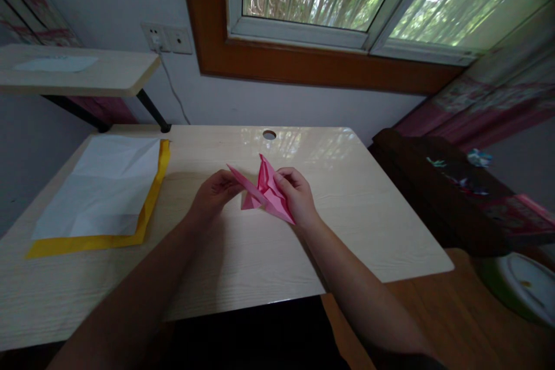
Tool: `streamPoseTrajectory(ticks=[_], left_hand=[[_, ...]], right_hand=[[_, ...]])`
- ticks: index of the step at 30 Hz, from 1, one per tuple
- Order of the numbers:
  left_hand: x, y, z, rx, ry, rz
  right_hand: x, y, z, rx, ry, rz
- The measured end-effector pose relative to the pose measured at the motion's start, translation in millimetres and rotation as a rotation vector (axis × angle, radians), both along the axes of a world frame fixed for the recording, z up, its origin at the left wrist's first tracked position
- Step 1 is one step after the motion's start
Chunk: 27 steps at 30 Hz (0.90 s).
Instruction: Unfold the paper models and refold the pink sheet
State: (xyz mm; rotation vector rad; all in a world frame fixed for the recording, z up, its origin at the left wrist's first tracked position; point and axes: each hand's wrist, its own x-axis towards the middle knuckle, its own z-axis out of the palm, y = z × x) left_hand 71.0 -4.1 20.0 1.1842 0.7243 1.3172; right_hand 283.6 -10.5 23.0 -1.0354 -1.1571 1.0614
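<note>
A folded pink paper piece (265,192) with pointed flaps is held just above the pale wooden table (243,254), near its middle. My left hand (213,192) pinches the thin pointed flap on the paper's left side. My right hand (296,193) grips the paper's right side, with fingers curled over its upper edge. Both forearms reach in from the bottom of the view.
A white sheet (102,185) lies on top of yellow sheets (150,208) at the table's left. A cable hole (269,134) sits at the far edge. A shelf (78,72) juts out at upper left. A dark cabinet (451,191) and a green-rimmed bin (522,286) stand to the right.
</note>
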Motion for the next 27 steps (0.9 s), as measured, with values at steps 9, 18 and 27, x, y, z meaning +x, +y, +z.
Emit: streamPoseTrajectory(ticks=[9,18,27], left_hand=[[1,0,7.7,0.039,-0.139,0.081],[5,-3,4.8,-0.083,-0.055,-0.027],[15,-10,0.7,-0.285,0.1,-0.156]], right_hand=[[-3,2,3.7,-0.163,0.092,0.101],[-4,4,-1.8,-0.143,0.096,0.083],[-7,7,-6.3,-0.084,0.152,-0.017]])
